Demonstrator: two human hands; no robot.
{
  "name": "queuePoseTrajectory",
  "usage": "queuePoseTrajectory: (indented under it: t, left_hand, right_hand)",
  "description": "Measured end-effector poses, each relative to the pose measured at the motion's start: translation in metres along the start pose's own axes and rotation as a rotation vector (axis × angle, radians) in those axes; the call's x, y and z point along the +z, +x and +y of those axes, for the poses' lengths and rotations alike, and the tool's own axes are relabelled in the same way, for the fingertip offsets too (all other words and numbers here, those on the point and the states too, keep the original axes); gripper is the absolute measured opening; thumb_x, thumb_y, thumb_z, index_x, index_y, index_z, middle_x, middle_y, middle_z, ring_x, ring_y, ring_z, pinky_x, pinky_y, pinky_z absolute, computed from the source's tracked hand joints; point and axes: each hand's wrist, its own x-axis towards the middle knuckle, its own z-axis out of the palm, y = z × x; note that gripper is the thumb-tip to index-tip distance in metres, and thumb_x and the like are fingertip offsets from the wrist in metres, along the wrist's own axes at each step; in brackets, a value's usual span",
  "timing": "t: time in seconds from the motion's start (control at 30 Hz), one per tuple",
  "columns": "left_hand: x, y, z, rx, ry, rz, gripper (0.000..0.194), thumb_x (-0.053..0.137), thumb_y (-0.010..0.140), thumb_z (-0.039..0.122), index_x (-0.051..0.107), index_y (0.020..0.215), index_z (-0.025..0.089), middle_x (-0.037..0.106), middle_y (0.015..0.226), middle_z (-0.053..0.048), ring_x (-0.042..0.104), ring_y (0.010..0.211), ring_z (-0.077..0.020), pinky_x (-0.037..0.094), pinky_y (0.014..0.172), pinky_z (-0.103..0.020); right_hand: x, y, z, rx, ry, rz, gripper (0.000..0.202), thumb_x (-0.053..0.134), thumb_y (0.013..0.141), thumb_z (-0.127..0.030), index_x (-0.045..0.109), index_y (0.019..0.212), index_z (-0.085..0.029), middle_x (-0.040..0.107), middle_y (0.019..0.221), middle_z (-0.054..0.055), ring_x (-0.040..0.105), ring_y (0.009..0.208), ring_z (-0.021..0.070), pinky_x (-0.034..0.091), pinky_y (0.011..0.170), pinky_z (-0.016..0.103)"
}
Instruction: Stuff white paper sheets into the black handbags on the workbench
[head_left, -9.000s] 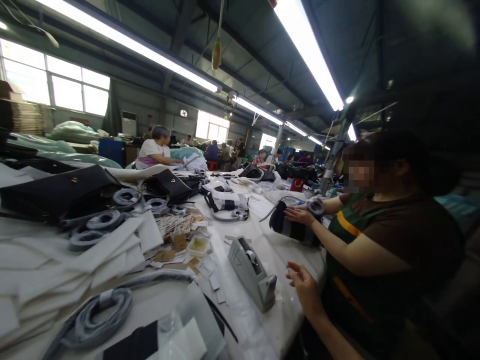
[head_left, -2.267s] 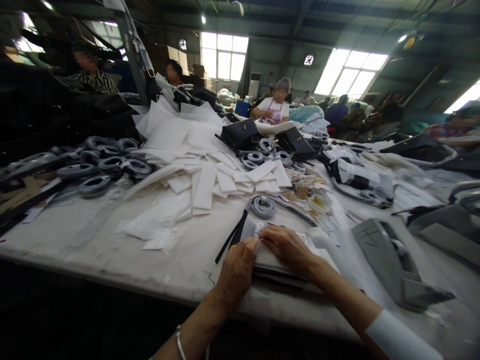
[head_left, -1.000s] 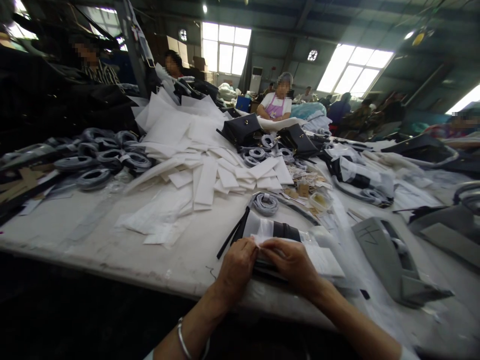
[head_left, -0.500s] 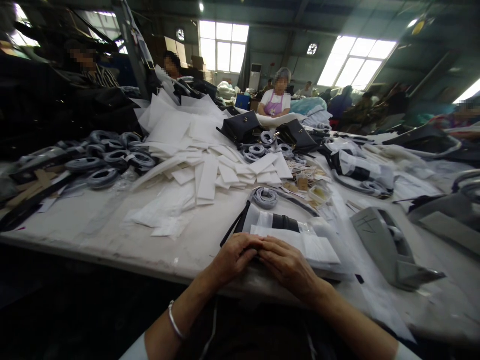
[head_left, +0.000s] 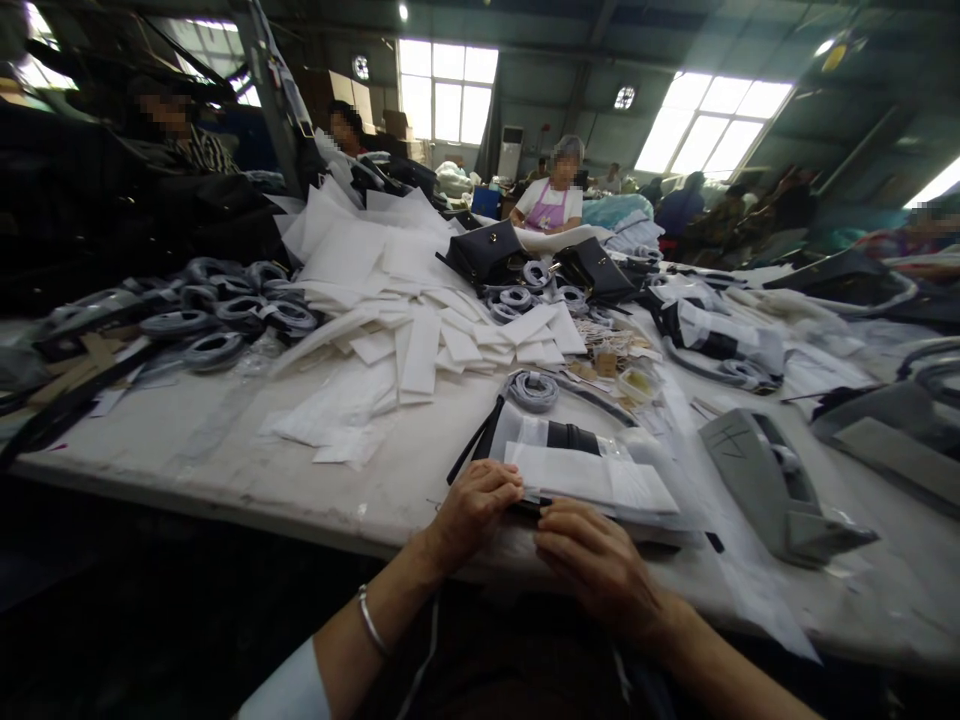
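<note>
A black handbag [head_left: 571,437] lies at the near edge of the table in front of me. White foam sheet [head_left: 570,472] and clear film cover much of it, and a wrapped, coiled strap [head_left: 533,391] rests at its far side. My left hand [head_left: 480,500] is closed on the bag's near left edge, its fingers bent over the dark border. Beside it, my right hand [head_left: 592,555] has its fingers together and curled at the near edge of the same bag. A gap separates the two hands. Both thumbs are mostly hidden.
A grey tape dispenser [head_left: 772,485] stands at the right. White foam pieces [head_left: 420,345] are heaped farther back, with coiled straps [head_left: 214,350] at the left. More dark bags [head_left: 487,255] lie beyond. Across the table is a person in a purple apron [head_left: 547,207].
My hands have moved apart from where they met at the bag's near edge. The right hand has drawn back toward me and slightly right, baring part of the dark edge.
</note>
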Motion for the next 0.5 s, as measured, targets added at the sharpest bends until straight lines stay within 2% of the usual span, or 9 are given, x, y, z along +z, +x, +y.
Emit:
queuePoseTrajectory:
  t: [0.1, 0.17, 0.3, 0.37, 0.5]
  left_hand:
    - [-0.001, 0.000, 0.002, 0.008, 0.020, -0.002, 0.020, 0.051, 0.097, 0.010, 0.067, 0.100, 0.021, 0.072, 0.101, -0.005, 0.065, 0.108, -0.0186, 0.051, 0.099, -0.037]
    - [0.000, 0.001, 0.003, 0.013, 0.037, 0.002, 0.020, 0.050, 0.096, 0.010, 0.067, 0.100, 0.020, 0.072, 0.101, -0.005, 0.065, 0.108, -0.0190, 0.051, 0.100, -0.037]
    - [-0.001, 0.000, 0.006, 0.019, 0.091, -0.041, 0.022, 0.050, 0.094, 0.007, 0.066, 0.103, 0.020, 0.072, 0.105, -0.005, 0.064, 0.111, -0.0193, 0.049, 0.102, -0.039]
    - [-0.003, -0.001, 0.007, 0.012, 0.130, -0.099, 0.027, 0.050, 0.091, 0.006, 0.065, 0.108, 0.021, 0.071, 0.108, -0.006, 0.062, 0.116, -0.0197, 0.047, 0.105, -0.040]
    - [-0.012, -0.003, 0.011, -0.005, 0.165, -0.170, 0.038, 0.050, 0.086, 0.005, 0.060, 0.120, 0.020, 0.070, 0.118, -0.007, 0.058, 0.124, -0.0211, 0.040, 0.113, -0.044]
  right_hand:
    - [0.009, -0.022, -0.011, -0.078, -0.179, -0.127, 0.034, 0.042, 0.101, -0.016, 0.062, 0.129, -0.020, 0.068, 0.124, 0.007, 0.056, 0.126, 0.0244, 0.047, 0.110, 0.045]
    - [0.023, -0.030, -0.015, -0.060, -0.275, -0.106, 0.040, 0.033, 0.103, -0.017, 0.060, 0.132, -0.020, 0.066, 0.130, 0.007, 0.053, 0.130, 0.0250, 0.046, 0.110, 0.046]
    - [0.044, -0.024, -0.020, 0.011, -0.247, 0.035, 0.032, 0.038, 0.102, -0.018, 0.067, 0.114, -0.020, 0.074, 0.107, 0.006, 0.063, 0.110, 0.0230, 0.048, 0.100, 0.042]
    - [0.041, -0.014, -0.020, 0.007, -0.206, 0.085, 0.029, 0.042, 0.099, -0.014, 0.069, 0.107, -0.022, 0.075, 0.100, 0.004, 0.065, 0.104, 0.0213, 0.048, 0.097, 0.040]
    - [0.020, 0.011, -0.009, 0.002, -0.165, 0.153, 0.032, 0.044, 0.096, -0.009, 0.068, 0.111, -0.023, 0.073, 0.115, 0.006, 0.063, 0.114, 0.0230, 0.045, 0.102, 0.043]
